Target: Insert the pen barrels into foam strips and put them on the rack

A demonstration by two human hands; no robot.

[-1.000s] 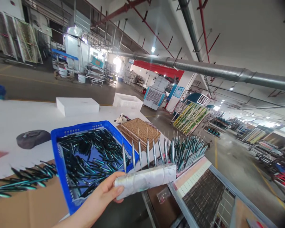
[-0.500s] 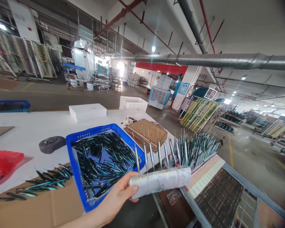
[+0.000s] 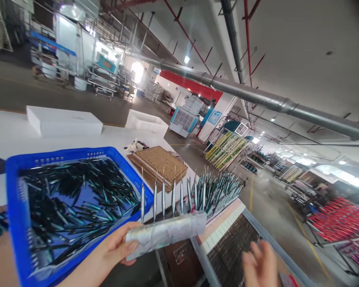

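Note:
My left hand [image 3: 119, 245] grips one end of a white, tape-wrapped bar [image 3: 167, 233], thumb on the near face. Several slender silver fishing lures [image 3: 163, 199] stand upright in a row along its top, each with a thin pin at its tip. Left of the bar, a blue basket [image 3: 10, 191] holds a heap of dark green-blue lures [image 3: 107, 215]. Behind the bar's far end, many more upright lures [image 3: 221, 191] are packed together. Low on the right, my right hand [image 3: 259, 263] is raised over a dark mesh panel [image 3: 233, 247]; its fingers are blurred.
Brown patterned boards [image 3: 161, 161] lie stacked on the white table [image 3: 113, 139]. A white block [image 3: 66, 121] and a white crate [image 3: 146, 121] stand at the back. A grey-framed rack [image 3: 257, 223] runs along the right, with racks of red pieces [image 3: 341, 219] beyond the aisle.
My view has turned to the right and tilted, so the basket and bar appear farther left. My right hand has come into view at the lower right. My left hand still holds the bar.

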